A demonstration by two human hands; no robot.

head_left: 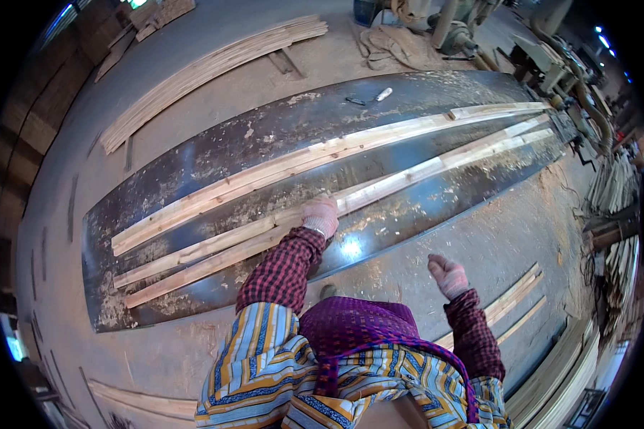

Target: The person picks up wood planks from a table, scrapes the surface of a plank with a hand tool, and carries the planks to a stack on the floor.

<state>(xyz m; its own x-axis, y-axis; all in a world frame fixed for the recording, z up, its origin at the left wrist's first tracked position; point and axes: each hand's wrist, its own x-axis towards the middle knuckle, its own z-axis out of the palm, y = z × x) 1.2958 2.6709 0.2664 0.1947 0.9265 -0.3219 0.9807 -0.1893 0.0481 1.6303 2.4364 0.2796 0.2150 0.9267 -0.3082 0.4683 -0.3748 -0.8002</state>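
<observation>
Left grip (320,217) on long wooden strips (401,179)

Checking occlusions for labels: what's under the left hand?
Pale wooden strips show on both sides of the left hand, over a dark work surface. Whatever lies directly beneath the hand is covered and can't be seen.

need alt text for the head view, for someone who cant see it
A person's left hand rests on long wooden strips lying on a dark, pale-flecked table; the right hand is curled, clear of the table. A pale-handled tool lies near the far edge, and more boards are stacked beyond.
</observation>
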